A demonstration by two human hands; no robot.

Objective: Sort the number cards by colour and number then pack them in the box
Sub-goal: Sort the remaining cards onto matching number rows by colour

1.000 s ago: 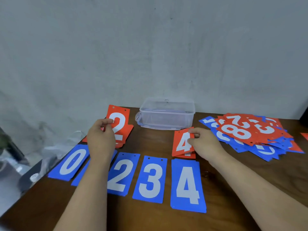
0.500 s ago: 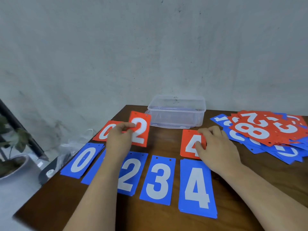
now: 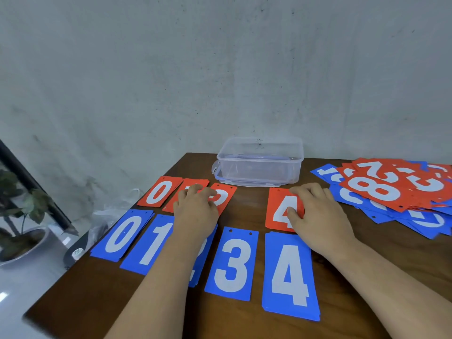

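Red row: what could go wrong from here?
1. The red 0 card, a half-hidden red card and the red 2 card under the left hand lie crowded together; sliding one may drag its neighbours.
2. The blue 0 stack lies at the left edge of the table; a nudge could tip cards off.
3. The unsorted pile is loosely fanned beside the right hand gripping the red 4 card; the forearm may scatter it.

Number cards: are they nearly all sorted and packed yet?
Not yet. The blue cards 0 to 4 lie in a row, and the red 0 card is down. The left hand touches the red 2 card; the right hand pinches the red 4 card. The mixed pile is unsorted, and no cards show in the clear box.
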